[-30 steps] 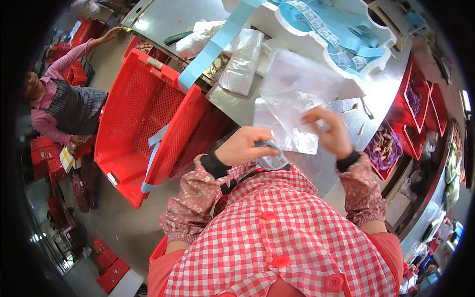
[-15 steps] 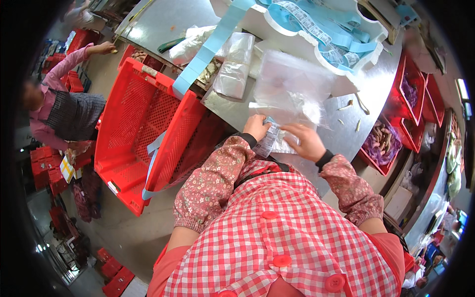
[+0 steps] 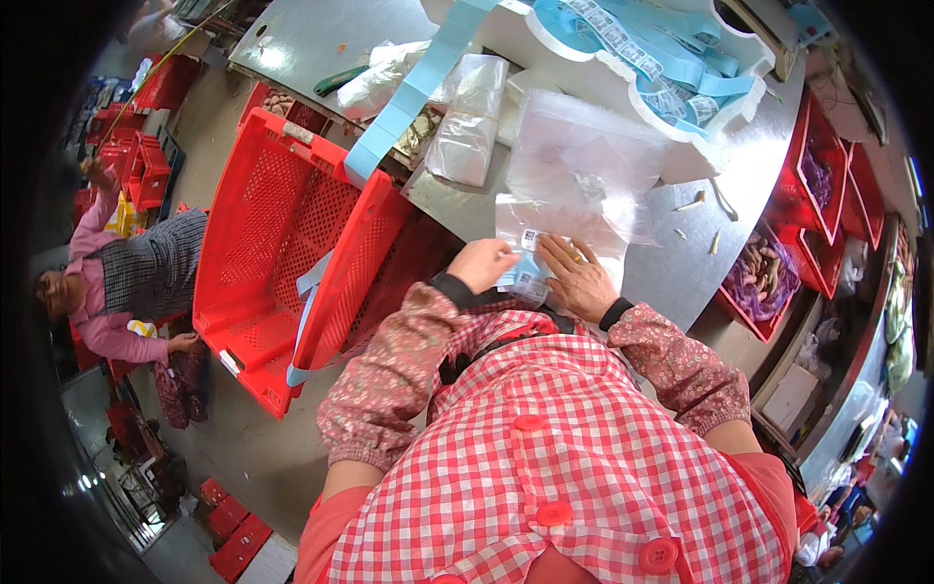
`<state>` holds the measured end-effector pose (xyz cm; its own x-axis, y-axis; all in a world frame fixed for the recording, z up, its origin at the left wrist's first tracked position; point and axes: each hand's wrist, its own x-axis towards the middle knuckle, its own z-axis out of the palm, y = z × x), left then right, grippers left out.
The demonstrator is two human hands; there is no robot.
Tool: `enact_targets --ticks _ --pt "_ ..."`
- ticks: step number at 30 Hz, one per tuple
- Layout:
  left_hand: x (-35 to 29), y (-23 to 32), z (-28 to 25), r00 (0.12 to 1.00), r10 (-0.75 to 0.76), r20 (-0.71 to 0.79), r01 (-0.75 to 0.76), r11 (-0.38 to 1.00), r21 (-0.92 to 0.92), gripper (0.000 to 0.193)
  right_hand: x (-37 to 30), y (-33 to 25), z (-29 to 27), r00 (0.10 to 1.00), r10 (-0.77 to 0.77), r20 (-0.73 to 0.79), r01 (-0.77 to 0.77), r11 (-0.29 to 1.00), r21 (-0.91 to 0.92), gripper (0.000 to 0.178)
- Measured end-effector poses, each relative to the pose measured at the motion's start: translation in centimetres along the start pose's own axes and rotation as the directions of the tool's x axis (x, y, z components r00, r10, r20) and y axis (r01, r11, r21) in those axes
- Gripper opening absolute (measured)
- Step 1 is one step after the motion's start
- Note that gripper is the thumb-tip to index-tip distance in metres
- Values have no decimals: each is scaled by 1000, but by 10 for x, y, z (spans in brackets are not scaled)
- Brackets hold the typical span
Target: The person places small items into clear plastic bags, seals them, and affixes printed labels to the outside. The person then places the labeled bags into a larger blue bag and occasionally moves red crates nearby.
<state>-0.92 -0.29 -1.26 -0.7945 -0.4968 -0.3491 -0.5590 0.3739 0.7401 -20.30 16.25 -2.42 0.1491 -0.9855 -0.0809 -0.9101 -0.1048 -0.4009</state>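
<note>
While my right hand point(image 3: 581, 279) lies flat, fingers outstretched, on the clear bags point(image 3: 584, 146), my left hand point(image 3: 482, 265) is at a blue label strip point(image 3: 526, 269) near mid-frame, whether pinching it I cannot tell, beyond them a red crate point(image 3: 261, 195) at left.

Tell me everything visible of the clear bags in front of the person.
The clear bags look like thin, glossy plastic, see-through to milky, creased, with uneven, overlapping edges. They lie spread on the metal table, reaching from the hands toward the white foam box; their number is unclear. A small printed label shows at the near left part. The right hand lies over the near part, fingers extended; whether the left hand touches them cannot be told.
</note>
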Motion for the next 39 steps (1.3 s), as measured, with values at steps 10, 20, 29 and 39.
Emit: enact_targets --ticks 10,20,29,39 --pt "-53 18 32 987 115 114 -85 967 -242 24 -13 23 -8 977 171 -130 -170 985 22 41" --pt "-33 26 -18 973 194 -125 -230 809 -541 14 22 54 -102 844 536 -5 -410 651 638 15" --pt "-7 23 -26 992 -126 4 80 603 -794 25 19 -17 -77 952 286 -113 -125 696 707 24" --pt "8 12 5 982 69 -173 -133 909 -395 25 16 4 -42 884 407 230 -423 487 764 23"
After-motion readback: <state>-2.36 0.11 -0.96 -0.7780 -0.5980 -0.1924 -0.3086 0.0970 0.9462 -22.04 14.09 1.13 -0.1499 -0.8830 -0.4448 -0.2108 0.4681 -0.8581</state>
